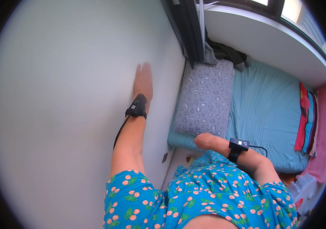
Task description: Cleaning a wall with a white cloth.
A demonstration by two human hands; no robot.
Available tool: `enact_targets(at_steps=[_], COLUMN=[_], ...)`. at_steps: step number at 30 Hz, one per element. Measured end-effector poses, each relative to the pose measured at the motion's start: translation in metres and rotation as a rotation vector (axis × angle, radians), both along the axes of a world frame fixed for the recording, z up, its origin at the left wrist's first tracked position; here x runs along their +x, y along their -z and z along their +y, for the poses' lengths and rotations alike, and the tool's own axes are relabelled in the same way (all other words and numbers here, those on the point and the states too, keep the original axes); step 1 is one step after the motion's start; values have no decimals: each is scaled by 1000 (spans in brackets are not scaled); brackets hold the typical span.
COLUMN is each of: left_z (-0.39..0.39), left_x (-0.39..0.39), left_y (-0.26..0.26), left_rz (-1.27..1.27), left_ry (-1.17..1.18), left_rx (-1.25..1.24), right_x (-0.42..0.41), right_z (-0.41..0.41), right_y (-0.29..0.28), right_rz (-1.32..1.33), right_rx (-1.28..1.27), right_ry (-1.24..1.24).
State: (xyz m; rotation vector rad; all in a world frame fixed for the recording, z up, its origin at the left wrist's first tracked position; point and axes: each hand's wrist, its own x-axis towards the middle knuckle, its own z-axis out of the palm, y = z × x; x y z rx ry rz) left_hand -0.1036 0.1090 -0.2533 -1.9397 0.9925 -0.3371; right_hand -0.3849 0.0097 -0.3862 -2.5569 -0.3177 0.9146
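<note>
My left hand [143,80] is stretched forward flat at the white wall [65,100], palm side turned away. Its fingers are blurred, with a gap between them, and I see nothing in them. Whether the palm touches the wall is hard to tell. In front of my body, my right hand [204,140] is bent inward with its fingers curled under. It appears over the near edge of a grey patterned pillow [206,97]; its palm side is hidden. Each wrist wears a black strapped device, the left [137,106] and the right [239,145], with a cable.
The pillow lies on a bed with a teal sheet [263,114]. Dark curtains [190,31] hang at the corner beside a window [291,14]. A folded striped cloth [309,123] and pink fabric [323,134] lie at the bed's right end. A socket plate [165,157] sits low on the wall.
</note>
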Motion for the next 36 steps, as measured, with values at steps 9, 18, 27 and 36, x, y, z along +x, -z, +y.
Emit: enact_targets(at_steps=[9, 18, 27, 36], left_z=[83, 162, 179, 116], left_x=[-75, -162, -183, -115], left_y=[3, -13, -16, -15], left_rz=[51, -74, -116, -124], left_ry=[-46, -81, -64, 34], left_rx=[-198, -474, -478, -486], right_x=[46, 70, 62, 41], right_z=[-8, 22, 51, 12], right_y=[-11, -7, 3, 1], right_rz=[-76, -125, -116, -83], right_rx=[73, 148, 131, 15], right_ry=[-110, -372, -590, -463])
